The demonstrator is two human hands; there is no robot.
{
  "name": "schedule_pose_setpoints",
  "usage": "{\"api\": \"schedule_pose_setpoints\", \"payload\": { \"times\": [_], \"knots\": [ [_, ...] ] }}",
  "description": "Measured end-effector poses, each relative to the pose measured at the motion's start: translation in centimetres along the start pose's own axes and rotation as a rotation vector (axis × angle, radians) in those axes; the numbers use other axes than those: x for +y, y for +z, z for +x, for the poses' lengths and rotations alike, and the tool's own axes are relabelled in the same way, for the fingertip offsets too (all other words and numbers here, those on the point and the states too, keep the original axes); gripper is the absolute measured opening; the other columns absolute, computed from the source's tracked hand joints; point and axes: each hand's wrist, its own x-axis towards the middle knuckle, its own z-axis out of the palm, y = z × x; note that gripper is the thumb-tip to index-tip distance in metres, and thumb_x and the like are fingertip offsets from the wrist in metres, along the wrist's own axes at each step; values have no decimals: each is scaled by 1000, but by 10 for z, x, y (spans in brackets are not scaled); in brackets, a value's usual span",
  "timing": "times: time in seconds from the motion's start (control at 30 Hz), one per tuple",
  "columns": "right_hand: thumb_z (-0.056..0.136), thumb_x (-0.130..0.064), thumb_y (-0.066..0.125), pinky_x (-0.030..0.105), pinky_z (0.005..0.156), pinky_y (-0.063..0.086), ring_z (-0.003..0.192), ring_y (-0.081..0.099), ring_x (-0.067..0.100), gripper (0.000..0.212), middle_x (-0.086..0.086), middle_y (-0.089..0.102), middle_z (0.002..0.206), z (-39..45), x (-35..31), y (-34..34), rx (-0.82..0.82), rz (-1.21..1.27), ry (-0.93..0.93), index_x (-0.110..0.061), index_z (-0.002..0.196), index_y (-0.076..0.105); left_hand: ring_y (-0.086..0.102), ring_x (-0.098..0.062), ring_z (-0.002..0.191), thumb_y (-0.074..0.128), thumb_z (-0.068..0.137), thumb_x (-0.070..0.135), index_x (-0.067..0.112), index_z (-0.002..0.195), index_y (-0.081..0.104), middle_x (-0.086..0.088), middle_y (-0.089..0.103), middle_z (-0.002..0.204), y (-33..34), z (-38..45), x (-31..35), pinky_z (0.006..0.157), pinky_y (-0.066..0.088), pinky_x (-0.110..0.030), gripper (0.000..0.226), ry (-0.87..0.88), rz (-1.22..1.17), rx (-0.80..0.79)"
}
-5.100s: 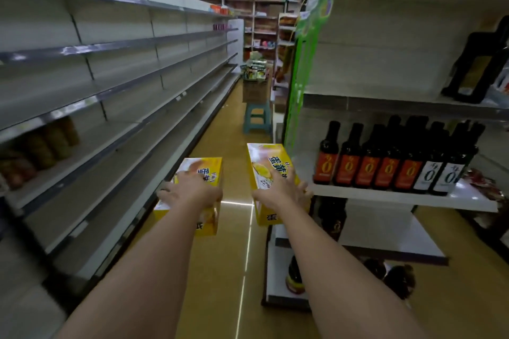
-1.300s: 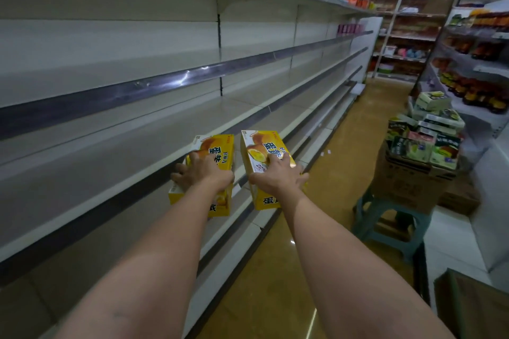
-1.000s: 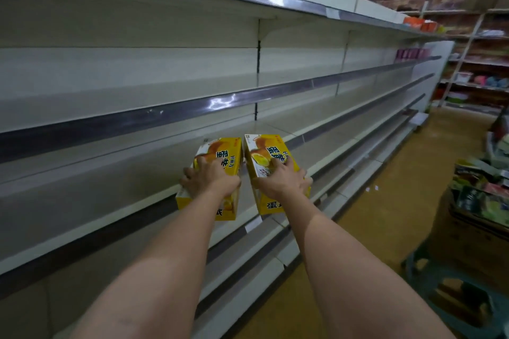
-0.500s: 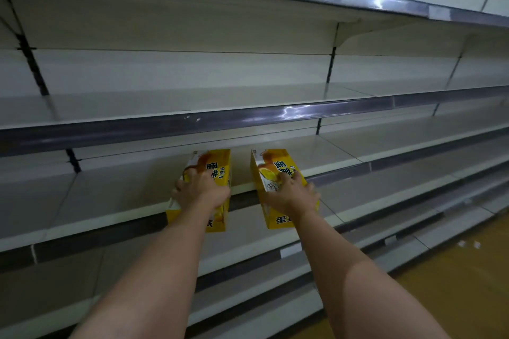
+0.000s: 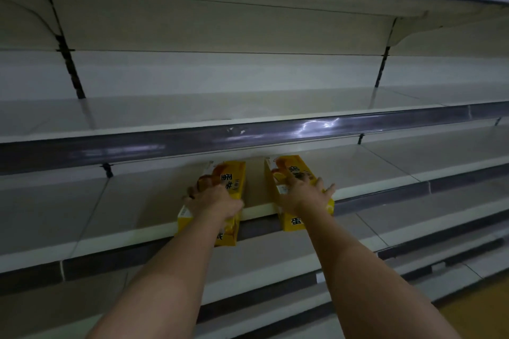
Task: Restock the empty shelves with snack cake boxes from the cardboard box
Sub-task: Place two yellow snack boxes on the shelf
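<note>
L hand (image 5: 213, 201) grips left box (image 5: 220, 195), R hand (image 5: 301, 194) grips right box (image 5: 296, 190); both overhang shelf edge (image 5: 259, 210). Early release = tip-off, prob.

yellow snack boxes: 2, one at left (image 5: 230, 181) and one at right (image 5: 294, 173) | hands: 2, left hand (image 5: 213, 199) and right hand (image 5: 303, 192), one on each box | bare forearms: 2 | shelf levels in sight: at least 5, the box shelf (image 5: 132, 201) among them

Both arms outstretched, left grip (image 5: 213, 199) and right grip (image 5: 303, 192) each clasped around something.
</note>
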Motion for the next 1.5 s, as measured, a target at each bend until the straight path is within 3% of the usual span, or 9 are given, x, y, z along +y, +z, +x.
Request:
{"api": "schedule_pose_setpoints", "payload": {
  "times": [0.13,0.23,0.37,0.53,0.73,0.87,1.03,1.23,1.5],
  "knots": [
    [89,-38,48,56,112,10,138,22,35,47,10,43,144,-6,-18,-10,254,-165,-164,-23,134,50,29,-39,137,40,88,68,30,151,17,-9,17,155,-14,4,-7,105,34,-45,78,-11,-159,-7],
    [93,-26,44,34,82,35,108,52,28,30,8,62,116,-15,-38,-6,408,-111,-417,-13,115,60,41,-35,130,38,99,47,17,147,26,-15,30,147,-25,2,-20,88,43,-37,59,-151,-322,89],
    [101,-39,32,29,69,39,96,62,29,43,11,64,106,-30,-62,13,137,44,-409,-8,113,58,54,-30,112,43,100,32,4,135,45,-19,51,132,-13,-8,-36,76,38,-30,45,-179,-446,8],
    [90,-70,28,36,81,56,79,67,25,69,9,66,82,-45,-69,22,-392,565,-244,-9,89,60,61,-37,108,52,88,52,7,129,54,-18,60,125,8,0,-54,95,49,-45,60,-261,-723,6],
    [93,-45,55,38,86,54,92,66,24,42,8,68,104,-38,-74,13,-442,1023,-139,-9,115,57,64,-34,95,48,98,33,5,118,61,-19,65,106,7,-13,-56,88,53,-46,37,-243,-987,30],
    [69,-52,71,45,90,53,99,64,27,67,9,65,115,-41,-84,2,-246,1034,-177,-12,121,57,59,-23,70,41,102,30,6,113,57,-11,63,83,12,-32,-54,63,50,-34,30,-305,-1293,-99],
    [74,-51,74,42,95,48,117,53,31,81,10,49,129,-48,-96,11,-131,1028,-66,-11,132,34,60,-24,77,45,101,18,8,105,55,-14,63,97,21,-31,-51,75,53,-40,15,-379,-1620,-8],
    [78,-32,76,41,94,44,118,50,34,73,13,49,128,-48,-110,15,-20,733,-222,-6,129,30,61,-26,98,52,91,7,12,111,59,-10,65,109,27,-11,-85,81,57,-39,23,-320,-1364,197],
    [90,-18,61,38,82,50,104,61,33,53,13,62,114,-11,-130,28,-16,764,-186,-13,135,34,47,-36,121,42,92,-3,11,149,20,-20,43,140,-3,13,-170,100,44,-43,62,-403,-1059,397]
  ]
}}
